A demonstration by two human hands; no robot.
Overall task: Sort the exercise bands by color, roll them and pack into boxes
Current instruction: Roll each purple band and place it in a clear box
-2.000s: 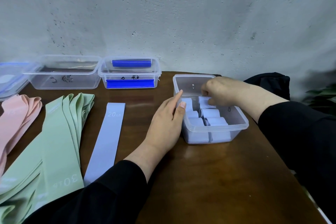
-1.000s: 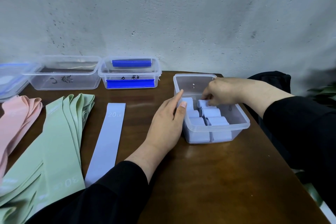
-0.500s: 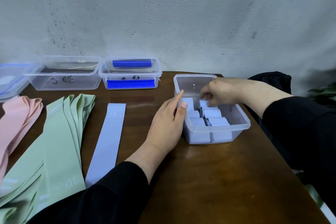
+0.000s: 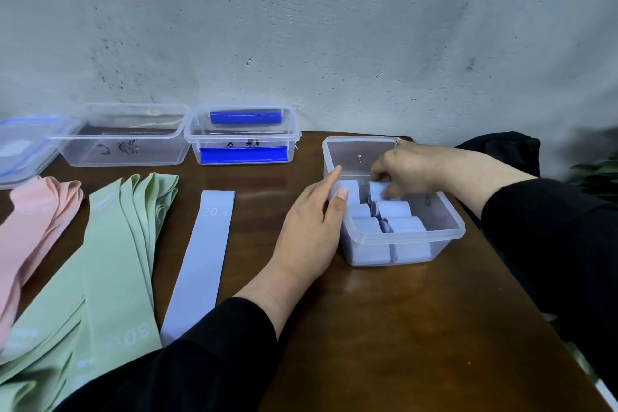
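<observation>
Head view: right hand (image 4: 406, 169) pinches purple roll (image 4: 378, 189) in box (image 4: 444, 211), flat left hand (image 4: 309, 224) steadying; loose release could let it unroll.

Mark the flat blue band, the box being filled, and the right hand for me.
flat blue band (image 4: 200, 254), head view, middle of the strip on the table.
box being filled (image 4: 449, 216), head view, bare right rim.
right hand (image 4: 406, 170), head view, back of the hand, fingers on a roll inside.
</observation>
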